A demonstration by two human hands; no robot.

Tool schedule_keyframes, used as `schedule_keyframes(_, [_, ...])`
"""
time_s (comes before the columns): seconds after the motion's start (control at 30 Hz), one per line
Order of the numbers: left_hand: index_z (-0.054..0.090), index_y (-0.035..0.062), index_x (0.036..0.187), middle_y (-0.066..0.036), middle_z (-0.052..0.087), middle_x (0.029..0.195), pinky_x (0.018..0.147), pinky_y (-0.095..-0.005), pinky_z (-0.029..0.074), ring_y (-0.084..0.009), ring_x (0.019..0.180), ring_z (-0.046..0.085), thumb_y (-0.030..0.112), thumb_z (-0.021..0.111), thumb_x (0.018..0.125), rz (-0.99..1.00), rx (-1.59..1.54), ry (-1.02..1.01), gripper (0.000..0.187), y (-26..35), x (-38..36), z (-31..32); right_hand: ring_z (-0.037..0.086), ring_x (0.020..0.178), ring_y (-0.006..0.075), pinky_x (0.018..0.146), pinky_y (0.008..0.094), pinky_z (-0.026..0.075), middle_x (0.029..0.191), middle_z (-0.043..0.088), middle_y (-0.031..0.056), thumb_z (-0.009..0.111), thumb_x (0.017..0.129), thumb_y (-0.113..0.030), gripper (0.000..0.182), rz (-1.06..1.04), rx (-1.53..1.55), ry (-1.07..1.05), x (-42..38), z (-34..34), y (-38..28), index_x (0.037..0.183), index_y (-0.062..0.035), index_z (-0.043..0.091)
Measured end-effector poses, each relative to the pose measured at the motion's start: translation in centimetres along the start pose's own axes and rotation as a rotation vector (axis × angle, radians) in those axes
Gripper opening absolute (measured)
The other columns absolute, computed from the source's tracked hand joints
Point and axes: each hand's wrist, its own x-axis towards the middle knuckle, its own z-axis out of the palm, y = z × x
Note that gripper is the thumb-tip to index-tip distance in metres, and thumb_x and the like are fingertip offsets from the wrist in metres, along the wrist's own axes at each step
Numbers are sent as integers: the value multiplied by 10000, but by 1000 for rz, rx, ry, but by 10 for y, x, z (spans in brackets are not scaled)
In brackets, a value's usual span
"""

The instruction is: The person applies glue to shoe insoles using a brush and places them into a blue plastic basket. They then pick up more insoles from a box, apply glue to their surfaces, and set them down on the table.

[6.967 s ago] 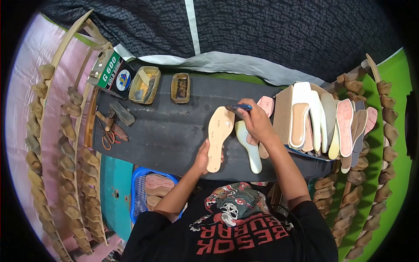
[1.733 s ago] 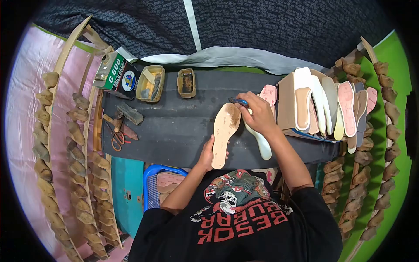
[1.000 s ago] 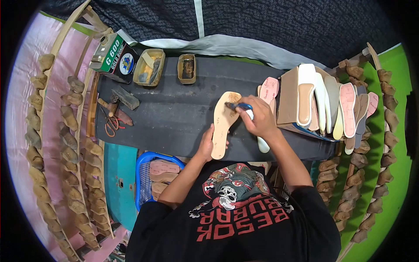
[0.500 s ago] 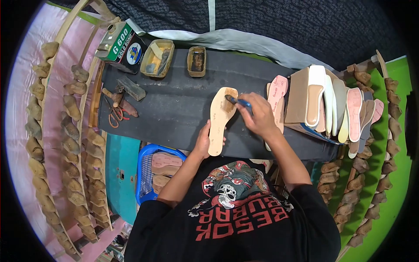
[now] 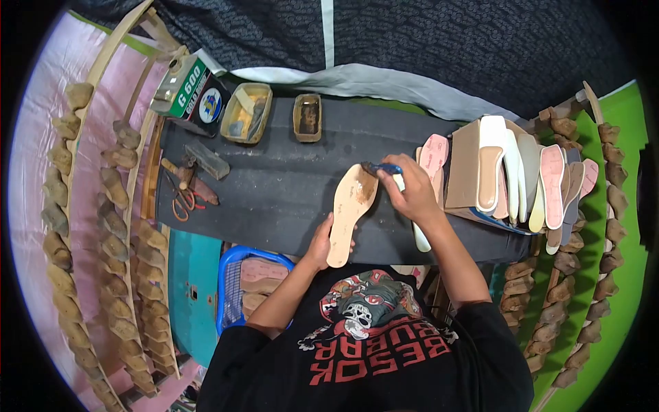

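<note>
Above the black table, my left hand point(image 5: 321, 244) grips the heel end of a pale tan insole point(image 5: 348, 213), its thumb on the near face and fingertips showing at the far edge. A wet brown smear covers part of the insole's wide toe end. My right hand point(image 5: 416, 189) is closed around the blue handle of a brush point(image 5: 386, 168). The dark bristles touch the insole's top edge. Right of that hand, a pink insole point(image 5: 434, 154) and others lie on the table.
A blue-rimmed cardboard box point(image 5: 463, 165) holds several insoles at right. At the back stand a glue can point(image 5: 192, 96) and two plastic tubs point(image 5: 246, 113) point(image 5: 307, 118). Scissors point(image 5: 182, 204) lie at left. A blue basket point(image 5: 230, 288) is below; shoe lasts point(image 5: 58, 250) line the side racks.
The brush has moved from the middle of the toe end to its top edge. The brown smear looks wetter and darker. The whole view has shifted slightly, with the table lower.
</note>
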Motion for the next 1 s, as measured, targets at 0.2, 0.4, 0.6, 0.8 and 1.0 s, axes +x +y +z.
schedule_keyframes(0.2, [591, 53, 1339, -110, 709, 1071, 638, -340, 612, -195, 766, 701, 579, 356, 1087, -28, 16, -22, 629, -3, 4, 4, 673, 939, 396, 829, 440, 550, 1010, 672, 198, 728, 869, -61, 282, 21, 1, -95, -22, 4, -4, 1132, -2, 643])
schedule_keyframes(0.4, [583, 58, 1337, -113, 706, 1069, 647, -346, 609, -195, 771, 698, 585, 351, 1087, -53, 30, -43, 628, -1, 7, 6, 659, 874, 391, 776, 444, 533, 961, 651, 187, 729, 896, -83, 245, 38, 2, -62, -19, -6, 1, 1105, 5, 634])
schedule_keyframes(0.6, [578, 67, 1342, -108, 701, 1066, 647, -352, 612, -199, 775, 702, 587, 353, 1086, -58, 63, -47, 622, 1, 5, 19, 651, 888, 363, 785, 405, 514, 974, 631, 175, 688, 941, -35, 178, 45, 44, 16, -7, -26, 11, 1086, 13, 597])
schedule_keyframes(0.8, [577, 74, 1335, -97, 691, 1062, 647, -356, 613, -206, 767, 706, 583, 342, 1090, -38, 59, -39, 611, -10, 10, 37, 647, 883, 404, 755, 465, 516, 972, 623, 185, 680, 945, -72, 217, 6, 77, -7, -28, -32, 8, 1116, 8, 572])
schedule_keyframes(1.0, [602, 76, 1289, -78, 684, 1017, 661, -365, 606, -207, 756, 700, 606, 361, 1076, -39, 48, 30, 620, -31, 8, 57, 680, 879, 432, 738, 475, 537, 950, 682, 218, 649, 1002, -147, 230, 165, 168, 37, -35, -46, 45, 1158, -5, 558])
